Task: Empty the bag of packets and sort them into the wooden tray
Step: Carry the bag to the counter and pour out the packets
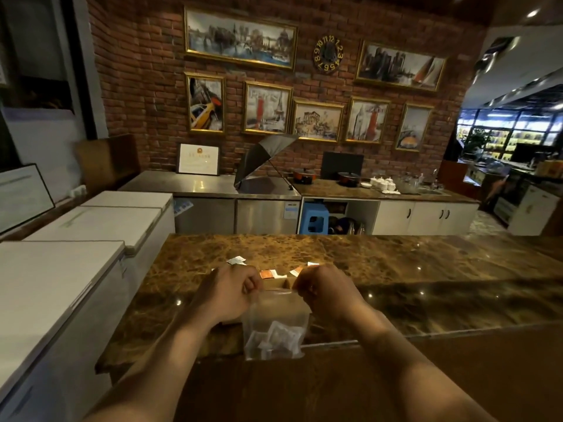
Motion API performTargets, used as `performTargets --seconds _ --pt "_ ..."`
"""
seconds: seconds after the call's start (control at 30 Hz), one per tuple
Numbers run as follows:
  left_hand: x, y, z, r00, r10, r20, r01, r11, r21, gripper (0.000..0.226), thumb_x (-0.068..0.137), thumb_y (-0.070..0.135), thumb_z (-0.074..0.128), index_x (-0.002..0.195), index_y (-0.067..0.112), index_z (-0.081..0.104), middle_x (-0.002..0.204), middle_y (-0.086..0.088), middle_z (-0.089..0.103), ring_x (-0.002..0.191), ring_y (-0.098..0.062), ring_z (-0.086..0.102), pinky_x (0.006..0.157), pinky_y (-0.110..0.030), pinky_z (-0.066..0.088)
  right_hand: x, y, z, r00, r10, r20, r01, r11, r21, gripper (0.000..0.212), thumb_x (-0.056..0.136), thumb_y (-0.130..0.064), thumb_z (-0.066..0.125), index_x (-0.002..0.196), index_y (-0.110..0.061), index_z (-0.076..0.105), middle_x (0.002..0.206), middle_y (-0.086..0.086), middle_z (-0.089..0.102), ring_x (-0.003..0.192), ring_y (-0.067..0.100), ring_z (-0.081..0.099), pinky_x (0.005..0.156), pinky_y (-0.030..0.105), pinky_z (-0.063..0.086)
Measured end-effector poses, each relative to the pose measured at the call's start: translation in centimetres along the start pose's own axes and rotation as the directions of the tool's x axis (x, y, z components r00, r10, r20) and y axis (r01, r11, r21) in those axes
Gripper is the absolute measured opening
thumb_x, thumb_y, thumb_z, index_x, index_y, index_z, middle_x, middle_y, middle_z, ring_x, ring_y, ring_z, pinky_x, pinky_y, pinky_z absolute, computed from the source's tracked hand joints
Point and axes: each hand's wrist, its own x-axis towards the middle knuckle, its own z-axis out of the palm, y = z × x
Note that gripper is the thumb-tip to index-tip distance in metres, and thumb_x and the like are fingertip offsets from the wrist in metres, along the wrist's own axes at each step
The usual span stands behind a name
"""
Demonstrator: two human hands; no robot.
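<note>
Both hands are up over the near edge of the brown marble counter (396, 269), each pinching a top corner of a clear plastic bag (275, 324). The left hand (227, 295) grips the bag's left corner with curled fingers; the right hand (327, 292) grips the right corner the same way. The bag hangs upright between them, its bottom dropping past the counter's front edge, and a cluster of small white packets (275, 339) sits in its lower part — how many is hard to tell through the crumpled plastic.

Behind the bag and the hands a wooden tray (278, 283) rests on the counter near that front edge. Most of it is hidden; only a bit of rim and what looks like a divider show between the knuckles. A few loose packets lie on the counter just beyond it — a white one (236, 261) toward the left, orange-and-white ones (269, 274) in the middle and toward the right. Their print is too blurred to read.
</note>
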Motion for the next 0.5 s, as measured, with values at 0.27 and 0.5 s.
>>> performTargets --seconds 0.27,0.5 --pt "6.7 1.1 2.5 0.998 -0.063 -0.029 0.064 0.997 0.032 0.012 0.08 0.021 0.07 0.081 0.033 0.072 0.081 0.018 0.071 0.078 0.004 0.063 0.076 -0.025 0.056 6.2 5.9 0.3 0.998 -0.045 0.044 0.043 0.998 0.04 0.02 0.095 -0.015 0.062 0.109 -0.028 0.071 0.11 -0.01 0.071 0.097 0.006 0.062 0.089 0.028 0.054" --pt "12.3 2.5 4.2 0.985 -0.144 -0.091 0.152 0.985 0.08 0.012 0.083 0.027 0.074 0.082 0.038 0.069 0.077 0.021 0.065 0.079 0.003 0.058 0.072 -0.03 0.057 12.0 11.8 0.1 0.995 -0.097 0.038 0.092 0.988 0.126 0.018 0.094 -0.019 0.062 0.102 -0.033 0.071 0.104 -0.014 0.069 0.093 0.004 0.061 0.085 0.028 0.054"
